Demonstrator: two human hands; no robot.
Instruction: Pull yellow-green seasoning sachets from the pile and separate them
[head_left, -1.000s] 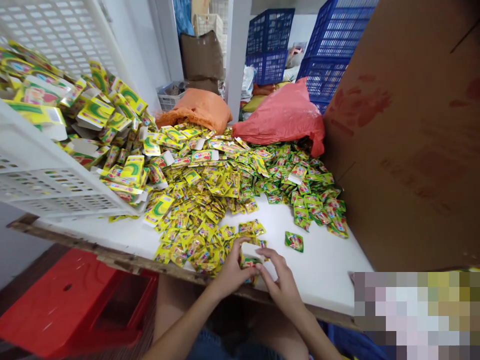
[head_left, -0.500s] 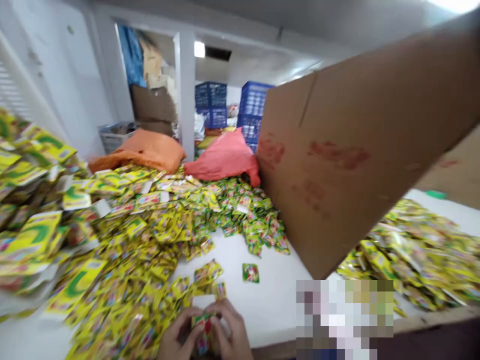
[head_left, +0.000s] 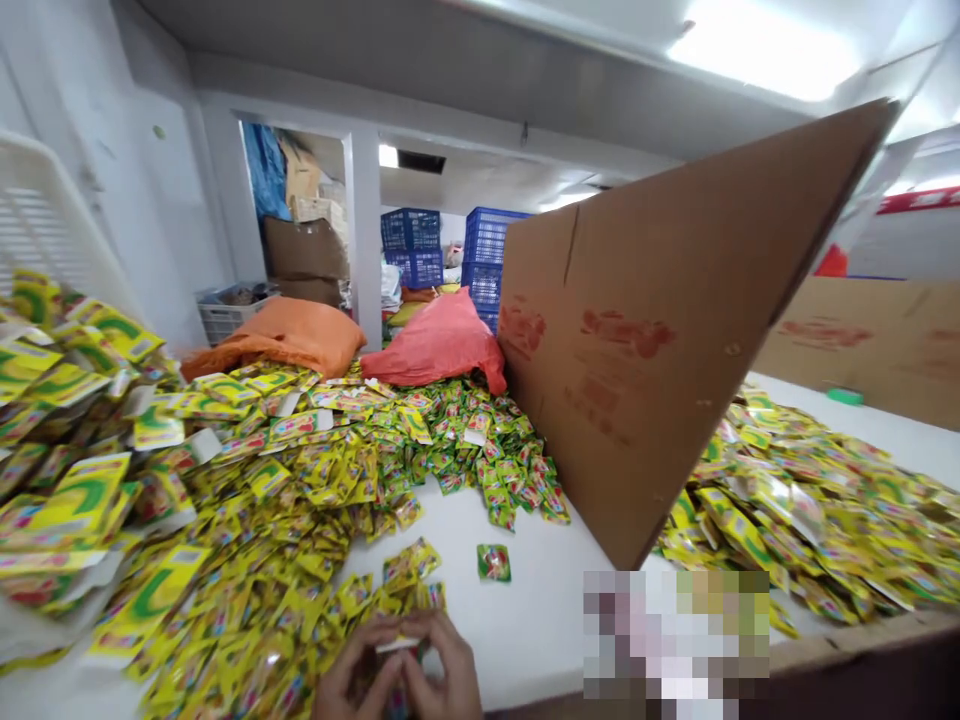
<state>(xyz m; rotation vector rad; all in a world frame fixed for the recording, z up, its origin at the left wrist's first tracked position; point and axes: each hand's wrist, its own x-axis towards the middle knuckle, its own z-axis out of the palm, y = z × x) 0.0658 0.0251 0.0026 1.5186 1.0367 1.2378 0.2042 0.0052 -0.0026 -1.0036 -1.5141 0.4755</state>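
At the bottom centre, my left hand [head_left: 345, 672] and my right hand [head_left: 451, 662] are close together, fingers curled round a small carton [head_left: 399, 646]. A white flap edge shows at its top, both thumbs are on its near side, and most of it is hidden by the fingers. Just beyond my hands lie small yellow packets [head_left: 412, 562], part of a large heap [head_left: 247, 600] that spreads left. One green packet [head_left: 494, 563] lies alone on the white tabletop [head_left: 540, 620]. Flattish yellow-and-green cartons [head_left: 79, 500] are piled at the left.
A tall cardboard sheet [head_left: 637, 400] leans across the table at the right. Past it sits another packet heap [head_left: 825, 510]. Green packets [head_left: 499, 470] lie before a pink sack [head_left: 442, 345] and an orange sack [head_left: 300, 335]. Blue crates [head_left: 412, 240] are stacked behind.
The view has tilted up a little, showing more ceiling. The green and red packet seen in the carton between my hands is now mostly hidden, with the white flap above my thumbs.
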